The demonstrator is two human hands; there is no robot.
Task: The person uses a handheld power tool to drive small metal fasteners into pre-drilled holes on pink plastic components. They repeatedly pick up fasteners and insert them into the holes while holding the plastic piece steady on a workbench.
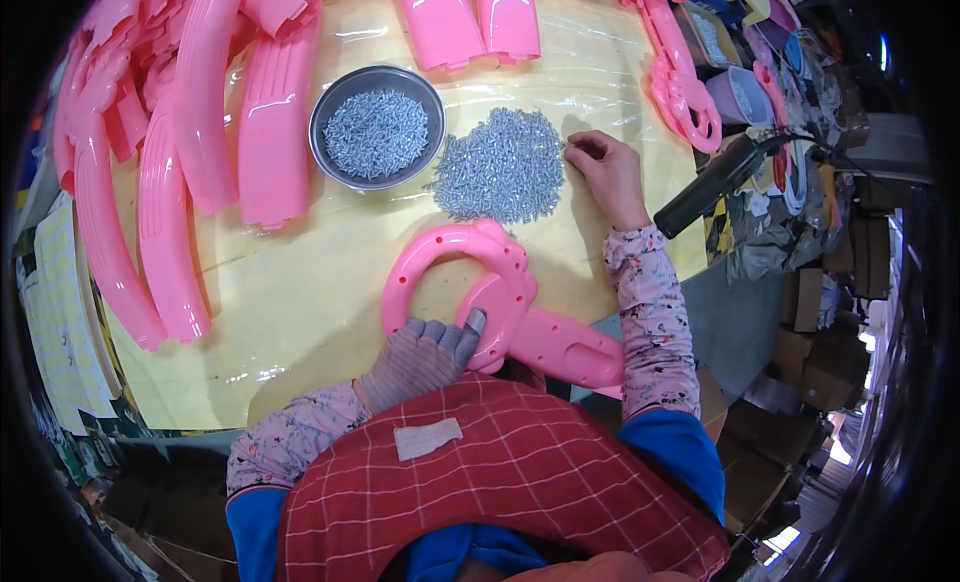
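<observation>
Pink part (510, 297): glossy moulded plastic; holed ring, inner disc, scalloped shoulder, straight arm with oblong recess. Located at the near edge of the table (290, 312). Left hand (420, 357), in ribbed grey glove, grasps it, thumb on disc. From the part: loose pile of silvery screws (500, 167) at 12 o'clock; right hand (605, 172) at 1, bare, fingers bent toward thumb, cannot tell whether anything is pinched; smooth metal bowl (424, 90), screw-filled, at 11; black cylindrical tool (705, 187) at 2; ribbed pink panels (275, 122) at 10.

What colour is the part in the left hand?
The part is pink, seen best in the head view.
</observation>
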